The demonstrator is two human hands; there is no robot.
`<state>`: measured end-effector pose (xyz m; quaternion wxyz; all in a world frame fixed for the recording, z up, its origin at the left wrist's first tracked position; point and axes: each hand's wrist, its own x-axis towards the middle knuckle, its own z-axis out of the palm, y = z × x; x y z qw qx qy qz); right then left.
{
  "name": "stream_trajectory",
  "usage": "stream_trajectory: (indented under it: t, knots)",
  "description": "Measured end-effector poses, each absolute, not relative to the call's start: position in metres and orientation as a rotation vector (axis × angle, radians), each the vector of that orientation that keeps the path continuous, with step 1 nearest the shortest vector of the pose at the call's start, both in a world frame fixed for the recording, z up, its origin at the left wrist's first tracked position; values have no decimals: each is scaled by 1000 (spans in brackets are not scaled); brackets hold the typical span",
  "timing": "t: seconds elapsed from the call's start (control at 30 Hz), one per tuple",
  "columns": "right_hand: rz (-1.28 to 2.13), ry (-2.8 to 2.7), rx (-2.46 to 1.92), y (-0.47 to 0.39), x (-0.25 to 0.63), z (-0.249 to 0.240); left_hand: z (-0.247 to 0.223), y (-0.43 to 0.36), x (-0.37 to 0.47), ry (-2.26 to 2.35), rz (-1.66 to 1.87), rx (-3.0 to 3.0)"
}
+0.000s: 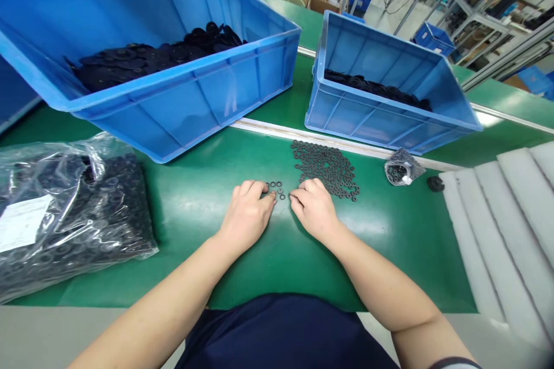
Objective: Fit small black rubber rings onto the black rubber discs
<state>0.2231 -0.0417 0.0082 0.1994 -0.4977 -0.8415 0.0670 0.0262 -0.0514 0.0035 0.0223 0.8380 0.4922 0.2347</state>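
Note:
My left hand (249, 212) rests on the green table with its fingers curled. Its thumb and index fingertip are beside a small group of dark rubber rings (280, 191), and partly hide some of them. To the right of these rings my right hand (317, 211) is closed, fingertips bunched together low over the tabletop; whatever they pinch is too small to make out. Just beyond the right hand spreads a single layer of many dark small rings (326, 164), lying flat and close together.
Two blue bins (186, 109) (381, 121) with black discs stand at the back. A clear bag of dark rings (78, 207) lies at left. At right are a small opened bag (402, 167), a black round part (435, 184) and stacked white foam sheets (489, 236).

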Motion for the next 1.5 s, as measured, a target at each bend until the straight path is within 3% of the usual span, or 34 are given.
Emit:
stream_trajectory:
  t: [1.5]
  knots:
    - [-12,-2657,-1549,-73,193,17,-3,-53,29,1414,749,2661]
